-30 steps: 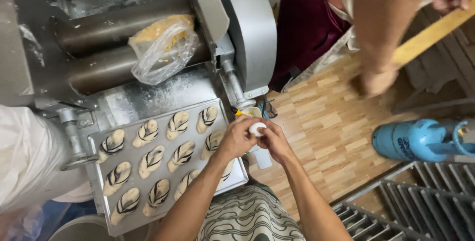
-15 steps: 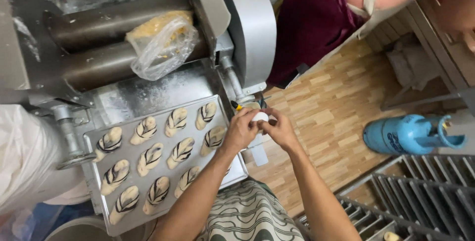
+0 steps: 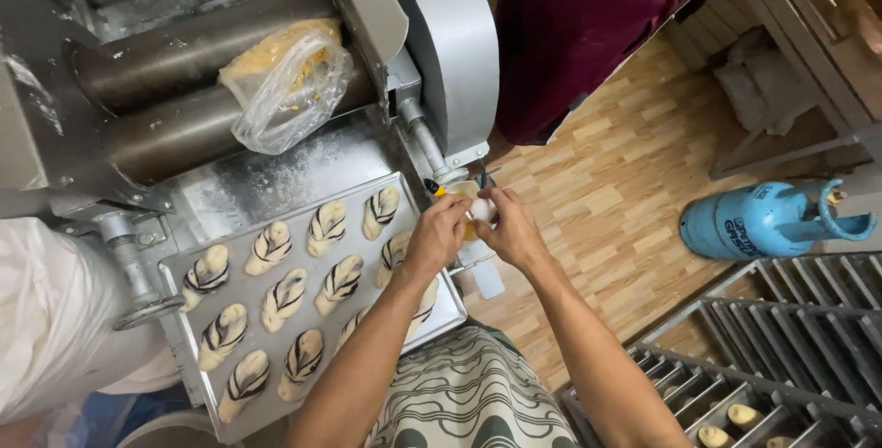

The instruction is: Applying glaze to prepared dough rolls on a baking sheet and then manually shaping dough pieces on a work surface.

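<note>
Head view: both hands, left hand (image 3: 439, 232) and right hand (image 3: 511, 227), are pinching the white dough piece (image 3: 482, 210) together; keeping the pressure gentle beside the tray (image 3: 188, 269) seems wise.

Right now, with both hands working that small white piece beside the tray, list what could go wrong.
1. The left hand and right hand hold the small white piece past the baking tray edge, over the wooden floor; a slip would likely drop it there.
2. The left forearm lies across the twisted dough pieces and may flatten some.
3. The plastic bag rests on the machine's rollers and could get drawn in if they turn.
</note>
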